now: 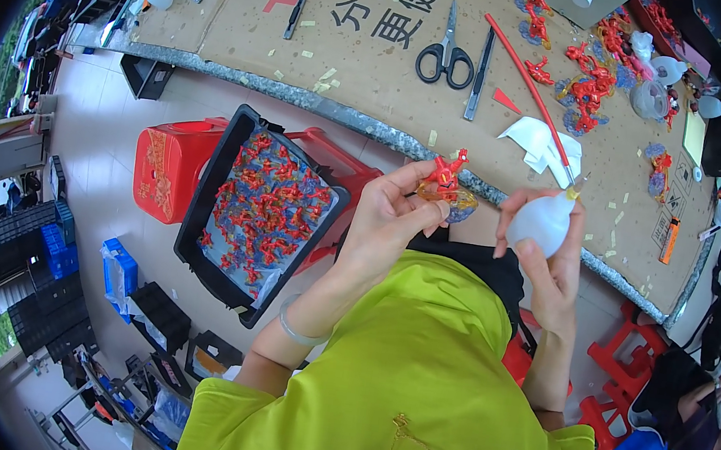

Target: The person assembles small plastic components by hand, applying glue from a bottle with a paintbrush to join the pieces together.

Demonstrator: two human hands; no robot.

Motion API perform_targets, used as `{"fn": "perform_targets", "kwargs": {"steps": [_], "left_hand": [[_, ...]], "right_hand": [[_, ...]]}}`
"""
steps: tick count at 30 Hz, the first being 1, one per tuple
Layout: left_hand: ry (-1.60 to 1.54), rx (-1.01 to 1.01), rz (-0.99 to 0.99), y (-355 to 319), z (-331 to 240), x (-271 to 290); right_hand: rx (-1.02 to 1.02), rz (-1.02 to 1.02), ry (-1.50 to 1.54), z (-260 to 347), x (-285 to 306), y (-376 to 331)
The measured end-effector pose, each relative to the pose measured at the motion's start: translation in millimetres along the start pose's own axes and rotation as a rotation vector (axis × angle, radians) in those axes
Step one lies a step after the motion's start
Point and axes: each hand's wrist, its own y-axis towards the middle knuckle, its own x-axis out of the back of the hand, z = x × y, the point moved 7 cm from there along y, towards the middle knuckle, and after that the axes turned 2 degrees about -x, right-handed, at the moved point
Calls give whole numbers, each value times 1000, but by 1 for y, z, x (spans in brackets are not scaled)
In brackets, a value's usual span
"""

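Observation:
My left hand (388, 224) pinches a small red figurine (448, 175) with translucent yellow and bluish parts at its base. It is held upright just off the table's near edge. My right hand (554, 280) is wrapped round a white squeeze bottle (538, 223). The bottle's thin nozzle points up and away from me, apart from the figurine. Beyond the bottle, a red-handled brush (531, 86) lies with its tip near a crumpled white tissue (540, 144).
On the cardboard-covered table (351, 80) lie black-handled scissors (445, 63), a cutter knife (480, 73), an orange knife (670, 240) and a cluster of red figurines (588, 91). To the left, a black crate (188, 235) full of figurines stands beside a red stool (171, 170).

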Motion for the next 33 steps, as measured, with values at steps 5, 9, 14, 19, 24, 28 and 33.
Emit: {"fn": "perform_targets", "kwargs": {"steps": [5,9,14,19,24,28,33], "left_hand": [[-23,1,-3,0,-3,-1],[-47,11,-29,0,-2,-2],[-49,19,-11,-1,-6,-7],[14,17,-30,-2,-9,-10],[-17,32,6,-1,-1,-6],[-17,28,-13,-1,-3,-8],[-12,34,22,-2,-2,-8]], "right_hand": [[-69,-49,-211,9,8,-16],[-113,-89,-318,17,14,-21],[14,-265,-349,33,20,-19],[123,-268,-549,47,11,-18],[197,-266,-680,51,-2,-16],[261,-248,-800,55,-10,-14],[248,-241,-833,55,-11,-12]]}}
